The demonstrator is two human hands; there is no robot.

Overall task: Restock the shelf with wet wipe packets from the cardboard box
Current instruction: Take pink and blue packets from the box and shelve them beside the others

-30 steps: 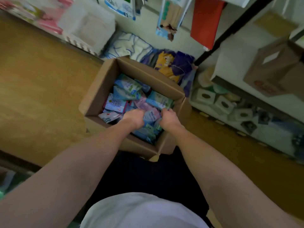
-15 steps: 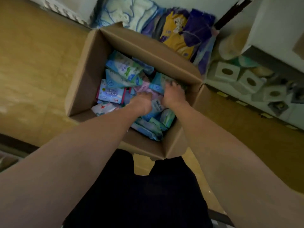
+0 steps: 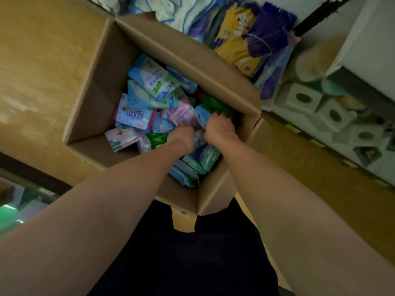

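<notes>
Both hands are down inside the open box (image 3: 102,86), which stands on the wood floor (image 3: 42,60) with its flaps spread outward. The right hand (image 3: 221,127) is at the box's right wall, just under the right flap, its fingers curled around the edge of a light blue packet (image 3: 203,115) that lies against a green one (image 3: 218,105). The left hand (image 3: 184,135) sits touching-close beside it, knuckles up among the packets; its fingers are buried in the pile, so I cannot tell whether they grip anything. The wipes (image 3: 149,88) fill the box as a loose heap, mostly blue and white with some pink, piled toward the near right corner, while a strip of bare cardboard shows along the left wall. To the right, the low shelf (image 3: 342,82) holds white tissue boxes (image 3: 303,98), near the box's right flap. Open floor lies left of the box.
</notes>
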